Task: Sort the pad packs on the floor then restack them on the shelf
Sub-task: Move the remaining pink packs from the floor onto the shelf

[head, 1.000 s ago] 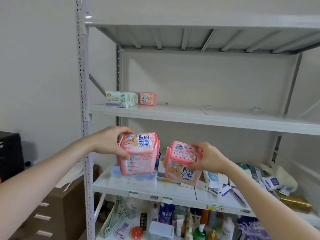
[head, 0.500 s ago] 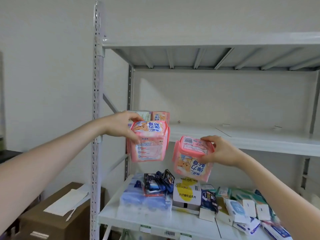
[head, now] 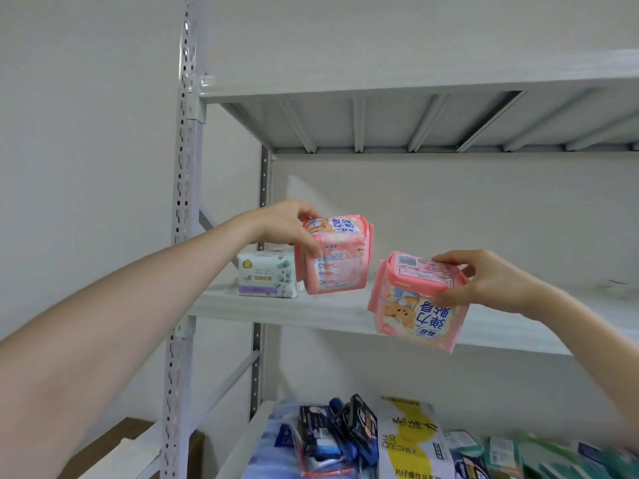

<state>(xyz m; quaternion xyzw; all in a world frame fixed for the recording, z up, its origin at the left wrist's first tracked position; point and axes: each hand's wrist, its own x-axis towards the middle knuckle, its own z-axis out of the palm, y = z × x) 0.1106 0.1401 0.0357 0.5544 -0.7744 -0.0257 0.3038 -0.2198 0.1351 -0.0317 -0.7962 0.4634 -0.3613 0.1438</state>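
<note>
We count three pad packs in all: two pink ones, the left pink pack [head: 333, 257] and the right pink pack [head: 418, 302], and one white pack [head: 266, 274] printed with green leaves. There are two grips, the left grip [head: 283, 224] and the right grip [head: 491, 280], with one pink pack in each. We see three shelf boards: the top board [head: 380, 122], middle board [head: 328, 309] and bottom board [head: 242, 440]. On the bottom board we make out one white-and-yellow bag [head: 408, 433]. The dark blue packs [head: 359, 423] and teal packs [head: 501, 451] there are too jumbled and blurred to count.
</note>
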